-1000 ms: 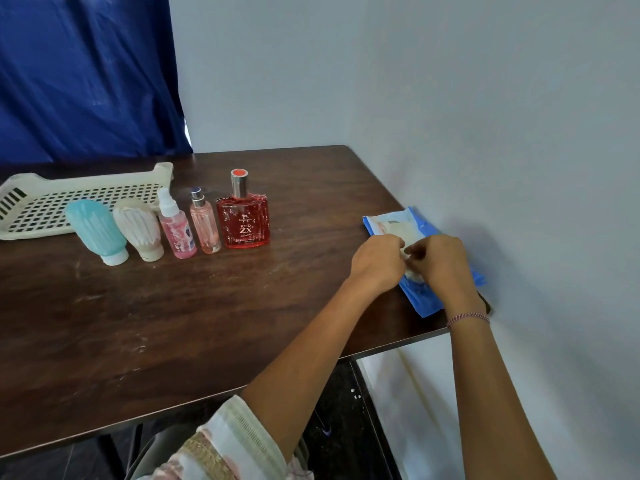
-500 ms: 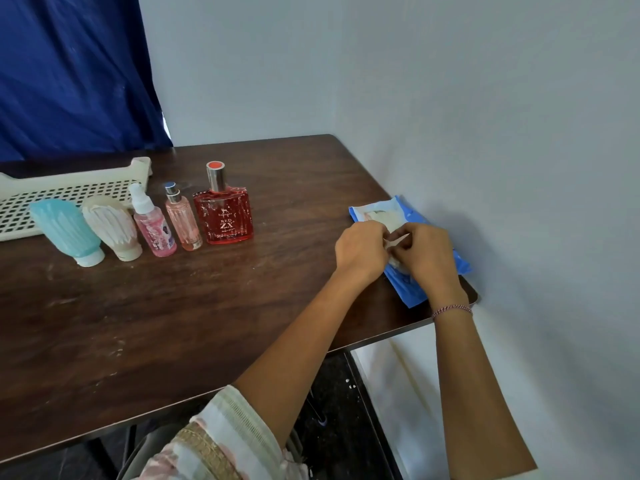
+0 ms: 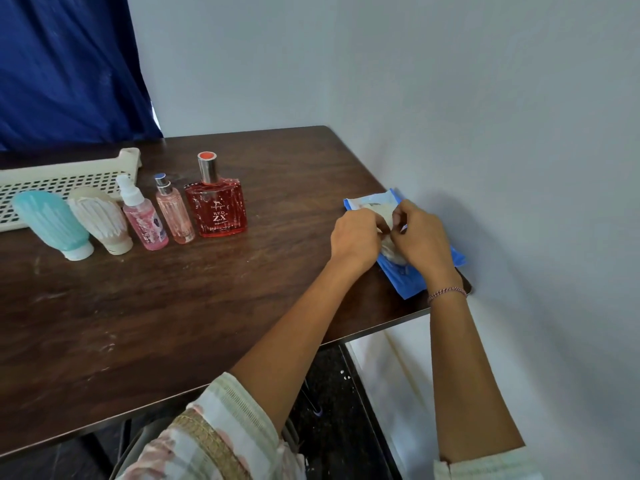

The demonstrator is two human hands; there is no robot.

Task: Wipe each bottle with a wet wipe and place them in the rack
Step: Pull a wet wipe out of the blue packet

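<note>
Both grips are at the wipe pack [image 3: 405, 284], 3 o'clock edge of the worktop [image 3: 180, 306], just beside the wall [image 3: 502, 168]. Left grip [image 3: 355, 237] and right grip [image 3: 420, 242] are knuckle to knuckle. Fingers are curled narrow, pinching the white wet wipe [image 3: 381, 212] bunched at the pack's opening. Can't tell which fingers are on the wipe and which on the pack flap, as my hands cover it. Pack count: 1, blue, lying flat, near corner showing under my right wrist. 1 thread bracelet [image 3: 446, 292] on that wrist.

Bottles: 5, all standing on the worktop in one row at 10 o'clock, well apart from my hands. From 9 toward 3:
- teal bottle [image 3: 52, 223], cap down
- cream bottle [image 3: 100, 220], cap down
- pink spray bottle [image 3: 143, 216], white nozzle
- slim pink bottle [image 3: 173, 214], silver cap
- red perfume bottle [image 3: 216, 209], square, "RED ZX" label, silver cap

Rack [image 3: 69, 176]: 1, cream, perforated, just behind the row, cut off by the frame edge at 9 o'clock. 1 blue curtain [image 3: 62, 64] at 11 o'clock behind the worktop.
</note>
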